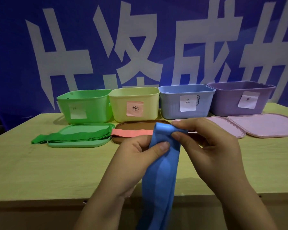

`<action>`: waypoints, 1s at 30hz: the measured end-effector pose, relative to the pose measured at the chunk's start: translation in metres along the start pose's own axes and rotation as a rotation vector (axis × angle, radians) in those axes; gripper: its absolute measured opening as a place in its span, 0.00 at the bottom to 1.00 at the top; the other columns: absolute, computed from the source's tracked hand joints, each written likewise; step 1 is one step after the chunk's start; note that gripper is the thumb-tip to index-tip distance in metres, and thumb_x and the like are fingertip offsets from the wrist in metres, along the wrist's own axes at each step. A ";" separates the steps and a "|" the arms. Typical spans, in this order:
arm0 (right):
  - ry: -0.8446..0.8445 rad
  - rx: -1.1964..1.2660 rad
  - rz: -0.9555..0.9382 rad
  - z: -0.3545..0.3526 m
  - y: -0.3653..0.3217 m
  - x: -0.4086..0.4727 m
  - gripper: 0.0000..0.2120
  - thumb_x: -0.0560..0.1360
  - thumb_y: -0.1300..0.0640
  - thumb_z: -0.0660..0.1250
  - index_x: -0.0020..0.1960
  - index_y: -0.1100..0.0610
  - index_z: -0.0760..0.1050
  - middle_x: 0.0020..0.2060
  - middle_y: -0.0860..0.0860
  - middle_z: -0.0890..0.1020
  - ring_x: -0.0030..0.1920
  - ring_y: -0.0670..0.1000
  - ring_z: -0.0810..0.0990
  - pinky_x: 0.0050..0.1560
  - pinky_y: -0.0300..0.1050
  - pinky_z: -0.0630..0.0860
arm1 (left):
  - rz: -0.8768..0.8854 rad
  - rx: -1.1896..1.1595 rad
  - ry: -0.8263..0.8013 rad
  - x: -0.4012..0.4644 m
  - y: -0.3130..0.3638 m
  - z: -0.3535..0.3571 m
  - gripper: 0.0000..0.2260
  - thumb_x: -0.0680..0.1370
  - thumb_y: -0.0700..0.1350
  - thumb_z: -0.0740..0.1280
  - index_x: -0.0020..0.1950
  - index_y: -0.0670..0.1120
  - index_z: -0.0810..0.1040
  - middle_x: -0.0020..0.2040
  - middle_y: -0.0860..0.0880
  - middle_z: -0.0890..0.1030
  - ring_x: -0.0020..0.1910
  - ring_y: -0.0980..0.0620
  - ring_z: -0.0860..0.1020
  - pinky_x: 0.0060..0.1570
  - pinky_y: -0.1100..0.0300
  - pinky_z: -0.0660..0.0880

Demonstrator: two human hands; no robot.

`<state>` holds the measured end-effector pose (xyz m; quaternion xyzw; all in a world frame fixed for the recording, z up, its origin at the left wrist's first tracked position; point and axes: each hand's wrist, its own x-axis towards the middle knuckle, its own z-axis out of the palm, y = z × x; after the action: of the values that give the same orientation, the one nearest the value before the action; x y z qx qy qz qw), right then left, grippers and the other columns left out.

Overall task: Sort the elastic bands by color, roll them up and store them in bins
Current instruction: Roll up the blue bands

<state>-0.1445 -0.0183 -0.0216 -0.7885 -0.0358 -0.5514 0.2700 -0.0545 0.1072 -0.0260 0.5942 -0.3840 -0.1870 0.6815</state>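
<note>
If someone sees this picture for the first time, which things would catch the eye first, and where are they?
First, the blue elastic band at front centre, pinched at its top end by the left hand and right hand. Then the row of four bins at the table's back: green bin, yellow bin, blue bin, purple bin. Huge white characters fill the blue banner behind.

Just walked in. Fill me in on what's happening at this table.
A person is starting to roll a blue band: the left hand grips it while the right hand pinches its top end. Green bands and a pink band lie on lids before the green bin, yellow bin, blue bin and purple bin.
</note>
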 end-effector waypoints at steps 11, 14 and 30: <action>-0.125 0.009 -0.014 0.010 0.006 -0.002 0.05 0.71 0.61 0.68 0.47 0.54 0.77 0.42 0.44 0.78 0.47 0.40 0.77 0.46 0.32 0.75 | 0.117 0.071 0.046 -0.004 -0.002 -0.007 0.09 0.66 0.47 0.72 0.45 0.50 0.84 0.42 0.45 0.85 0.43 0.50 0.82 0.44 0.54 0.78; -0.174 -0.005 -0.020 0.010 0.005 -0.001 0.04 0.71 0.61 0.67 0.45 0.57 0.78 0.42 0.44 0.77 0.46 0.39 0.76 0.45 0.29 0.73 | 0.118 0.051 0.094 -0.004 -0.002 -0.005 0.21 0.60 0.60 0.73 0.42 0.44 0.83 0.39 0.35 0.80 0.40 0.45 0.76 0.42 0.50 0.72; -0.316 0.320 0.363 -0.001 -0.008 0.000 0.11 0.71 0.46 0.66 0.53 0.38 0.77 0.48 0.37 0.82 0.50 0.40 0.80 0.47 0.37 0.79 | 0.197 0.133 0.111 -0.009 0.002 -0.009 0.07 0.69 0.52 0.68 0.44 0.60 0.84 0.42 0.50 0.85 0.44 0.49 0.83 0.47 0.51 0.79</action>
<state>-0.1479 -0.0118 -0.0187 -0.8055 -0.0222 -0.3518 0.4763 -0.0540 0.1199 -0.0269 0.6070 -0.4138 -0.0599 0.6758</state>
